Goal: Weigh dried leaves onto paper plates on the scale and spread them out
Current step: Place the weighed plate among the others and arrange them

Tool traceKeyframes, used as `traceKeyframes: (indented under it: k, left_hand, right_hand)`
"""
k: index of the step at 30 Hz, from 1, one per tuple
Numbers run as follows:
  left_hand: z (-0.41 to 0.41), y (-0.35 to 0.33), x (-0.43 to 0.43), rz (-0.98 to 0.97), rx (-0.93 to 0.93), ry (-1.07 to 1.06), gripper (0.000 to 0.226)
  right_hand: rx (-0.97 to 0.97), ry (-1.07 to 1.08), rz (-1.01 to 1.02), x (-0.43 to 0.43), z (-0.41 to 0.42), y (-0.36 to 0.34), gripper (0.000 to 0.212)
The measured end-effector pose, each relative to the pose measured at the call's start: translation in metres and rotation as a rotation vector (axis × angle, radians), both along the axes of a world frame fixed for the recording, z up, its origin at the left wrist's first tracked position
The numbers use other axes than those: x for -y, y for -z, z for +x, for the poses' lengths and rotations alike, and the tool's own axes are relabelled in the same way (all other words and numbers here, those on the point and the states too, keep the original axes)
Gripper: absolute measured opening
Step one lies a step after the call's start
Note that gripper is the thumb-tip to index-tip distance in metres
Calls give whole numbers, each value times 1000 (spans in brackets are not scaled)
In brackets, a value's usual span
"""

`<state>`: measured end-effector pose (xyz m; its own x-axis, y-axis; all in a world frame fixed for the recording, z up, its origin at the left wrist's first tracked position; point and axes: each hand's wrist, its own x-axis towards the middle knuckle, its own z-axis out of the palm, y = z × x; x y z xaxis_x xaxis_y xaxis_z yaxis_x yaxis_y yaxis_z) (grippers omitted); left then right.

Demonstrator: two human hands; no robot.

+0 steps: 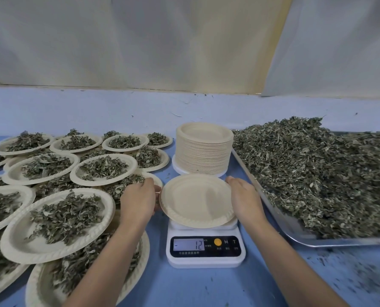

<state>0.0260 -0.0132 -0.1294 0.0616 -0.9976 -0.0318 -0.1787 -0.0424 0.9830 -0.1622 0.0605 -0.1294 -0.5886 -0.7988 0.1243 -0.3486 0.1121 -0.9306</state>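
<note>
Paper plate [196, 199], one, empty, over one scale [205, 251], left grip [138, 199] and right grip [245, 196] both clasping its rim

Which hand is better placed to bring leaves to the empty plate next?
Probably the right hand. It is at the right rim of the empty plate, next to the tray of loose leaves. The left hand is at the left rim, beside filled plates, away from the tray.

Cream empty plate [196, 200] w/ ridged rim pattern; dried leaves [306, 169] were dull grey-green. Scale [204, 262] was white, black panel, orange btn. Tray [317, 242] silver, table [206, 289] light blue, backdrop [140, 41] off-white & cream.
</note>
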Motion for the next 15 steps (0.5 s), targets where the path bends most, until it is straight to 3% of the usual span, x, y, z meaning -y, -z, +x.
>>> traceKeyframes:
  k: [5,9,12,15]
  left_hand:
    - [-7,-22,-23,-280,210,15,29]
    - [-30,-44,-50,-368,164,164,31]
    - [-59,-53,-63,-312,54,310,31]
    - [-90,-58,-73,-322,-21,400,32]
  right_hand:
    - [-71,60,-112,-6,-11,-13,23]
    - [-307,200,-66,-18,-45,-22,35]
    - [-590,302,308,-24,-79,-17,48]
    - [-498,360,741,-26,-98,-8,67]
